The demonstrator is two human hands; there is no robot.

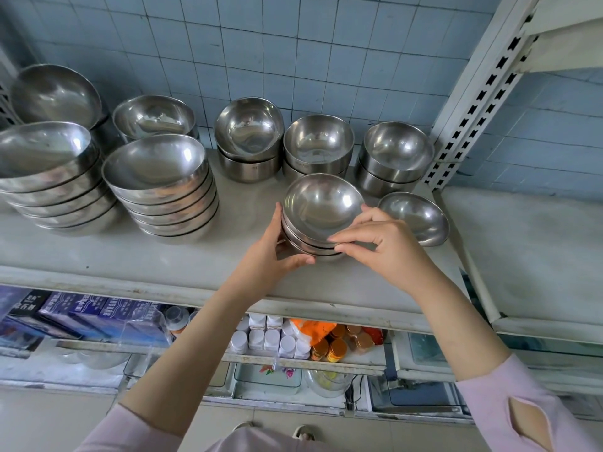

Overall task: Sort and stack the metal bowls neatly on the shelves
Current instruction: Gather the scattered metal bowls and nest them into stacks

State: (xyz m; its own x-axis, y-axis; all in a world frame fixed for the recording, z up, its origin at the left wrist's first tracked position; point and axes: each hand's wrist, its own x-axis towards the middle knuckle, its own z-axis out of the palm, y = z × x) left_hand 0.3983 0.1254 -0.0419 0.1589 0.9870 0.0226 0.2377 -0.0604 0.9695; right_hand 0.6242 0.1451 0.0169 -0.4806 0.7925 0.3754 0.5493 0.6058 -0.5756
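Observation:
A small stack of shallow metal bowls [321,207] stands near the front of the white shelf [163,256]. My left hand [272,256] cups the stack's left side. My right hand [381,243] pinches the rim of the top bowl at its front right. A single shallow bowl [416,218] lies just right of the stack. Behind stand three short stacks of deep bowls [249,138] [318,146] [396,154]. At the left are tall stacks of wide bowls [160,184] [49,174], with more bowls [153,117] [55,94] behind them.
A slotted white upright [473,102] bounds the shelf at the right, with another shelf board [528,249] beyond it. The blue tiled wall [261,44] is behind. Lower shelves hold boxes [91,318], white bottles [270,337] and gold-capped jars [336,349].

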